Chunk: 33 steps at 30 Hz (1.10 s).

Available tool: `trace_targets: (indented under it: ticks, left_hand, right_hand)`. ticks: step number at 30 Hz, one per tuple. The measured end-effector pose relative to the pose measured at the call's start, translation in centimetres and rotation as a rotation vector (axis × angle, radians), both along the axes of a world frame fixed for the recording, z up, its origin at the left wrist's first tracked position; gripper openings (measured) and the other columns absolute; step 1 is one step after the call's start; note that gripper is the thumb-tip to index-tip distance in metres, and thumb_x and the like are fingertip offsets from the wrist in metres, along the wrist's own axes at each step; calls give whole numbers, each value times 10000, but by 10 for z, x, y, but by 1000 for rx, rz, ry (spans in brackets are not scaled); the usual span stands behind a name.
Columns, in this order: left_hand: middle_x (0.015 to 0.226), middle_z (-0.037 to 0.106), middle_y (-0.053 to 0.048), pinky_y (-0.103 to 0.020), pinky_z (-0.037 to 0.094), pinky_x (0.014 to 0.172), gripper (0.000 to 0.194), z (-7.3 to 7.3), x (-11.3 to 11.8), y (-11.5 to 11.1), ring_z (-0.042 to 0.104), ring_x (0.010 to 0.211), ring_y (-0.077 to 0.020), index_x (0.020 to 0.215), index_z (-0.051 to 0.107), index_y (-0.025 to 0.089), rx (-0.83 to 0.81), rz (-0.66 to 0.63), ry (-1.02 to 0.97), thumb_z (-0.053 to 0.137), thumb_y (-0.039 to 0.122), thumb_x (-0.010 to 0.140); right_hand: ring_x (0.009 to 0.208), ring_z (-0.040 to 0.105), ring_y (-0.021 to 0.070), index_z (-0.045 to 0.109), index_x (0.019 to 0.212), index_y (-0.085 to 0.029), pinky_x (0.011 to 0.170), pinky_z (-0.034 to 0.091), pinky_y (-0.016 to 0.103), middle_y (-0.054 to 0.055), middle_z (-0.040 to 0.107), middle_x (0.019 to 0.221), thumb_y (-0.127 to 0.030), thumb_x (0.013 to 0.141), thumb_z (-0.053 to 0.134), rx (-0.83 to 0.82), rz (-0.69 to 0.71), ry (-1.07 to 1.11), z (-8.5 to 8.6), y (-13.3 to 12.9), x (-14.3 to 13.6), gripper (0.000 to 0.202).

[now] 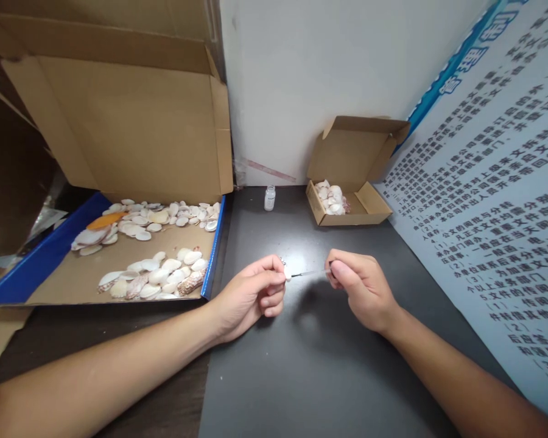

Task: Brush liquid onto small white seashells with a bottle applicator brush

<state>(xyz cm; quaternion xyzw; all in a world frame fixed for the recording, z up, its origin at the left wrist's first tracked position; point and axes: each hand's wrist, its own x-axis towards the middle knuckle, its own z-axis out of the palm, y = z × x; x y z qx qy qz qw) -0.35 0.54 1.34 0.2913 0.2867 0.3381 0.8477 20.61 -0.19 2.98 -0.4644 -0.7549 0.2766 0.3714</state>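
My left hand [256, 295] is closed in a pinch on a small white shell [288, 273], mostly hidden by the fingertips. My right hand [358, 286] is closed around the end of a thin brush [311, 272] with a pale stem and dark tip. The brush points left, and its tip meets the shell or lies right beside it. Both hands are above the dark table [265, 377]. A small clear bottle [270, 198] with a white label stands upright beyond them.
At left, a large open cardboard box [73, 286] with blue sides holds many loose shells [164, 274]. A smaller open box [369, 207] at the back right also has shells [332, 198] in it. A white wall [301, 79] and a printed poster [493, 201] border the table.
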Motion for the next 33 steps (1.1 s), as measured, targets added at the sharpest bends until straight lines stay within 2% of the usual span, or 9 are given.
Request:
trace_targets:
  ticks: [4, 8, 10, 15, 20, 26, 31, 33]
  left_hand:
    - [569, 346, 80, -188, 248, 469, 144, 0, 0, 0, 261, 459, -42, 766, 472, 178, 2, 1, -5, 570, 142, 866]
    - [573, 342, 81, -192, 247, 472, 149, -1, 0, 1, 259, 462, -44, 769, 470, 182, 6, 6, 2, 580, 147, 862]
    - [573, 343, 81, -192, 246, 473, 141, -1, 0, 1, 258, 462, -43, 774, 477, 182, 5, 5, 2, 584, 152, 861]
    - [567, 341, 82, -191, 243, 474, 136, -1, 0, 0, 249, 459, -42, 777, 486, 180, 4, 4, -2, 587, 151, 862]
    - [573, 340, 77, -197, 245, 480, 128, -1, 0, 1, 257, 465, -47, 779, 488, 180, 6, 2, -19, 575, 150, 867]
    - [575, 336, 75, -199, 235, 481, 120, -1, 0, 1, 252, 467, -48, 780, 492, 179, -3, 0, -17, 570, 142, 863]
    - [587, 348, 68, -205, 242, 485, 113, -1, -2, 0, 269, 473, -52, 775, 491, 176, -1, -7, -11, 553, 134, 859]
    - [592, 354, 67, -208, 244, 487, 101, -1, -2, 0, 272, 475, -53, 783, 497, 176, 1, -6, -10, 557, 135, 853]
  right_hand:
    - [518, 394, 108, 413, 647, -211, 523, 319, 252, -43, 401, 571, -339, 976, 391, 12, 53, 2, -1, 0, -1, 354]
    - [499, 315, 97, 344, 608, -216, 496, 269, 253, -59, 317, 547, -321, 930, 478, 23, -49, -99, 1, 1, -4, 364]
    - [499, 319, 97, 347, 604, -216, 495, 273, 252, -59, 320, 545, -315, 923, 485, 35, -70, -87, 2, 0, -3, 361]
    - [503, 401, 98, 421, 632, -208, 509, 327, 234, -45, 410, 553, -287, 950, 407, 74, 32, 3, 4, -2, -2, 328]
    - [492, 379, 87, 410, 629, -208, 501, 310, 228, -59, 400, 539, -255, 889, 517, 87, 10, -98, 3, -1, -5, 285]
    - [513, 418, 99, 440, 653, -207, 520, 339, 231, -43, 436, 566, -277, 949, 404, 96, 40, -8, 3, -2, -2, 307]
    - [496, 357, 95, 394, 624, -213, 502, 296, 245, -60, 360, 545, -300, 929, 492, 63, -59, -82, 2, 0, -3, 332]
    - [507, 374, 103, 390, 623, -215, 512, 308, 250, -52, 374, 553, -317, 951, 454, 45, -62, -50, 1, -1, -2, 349]
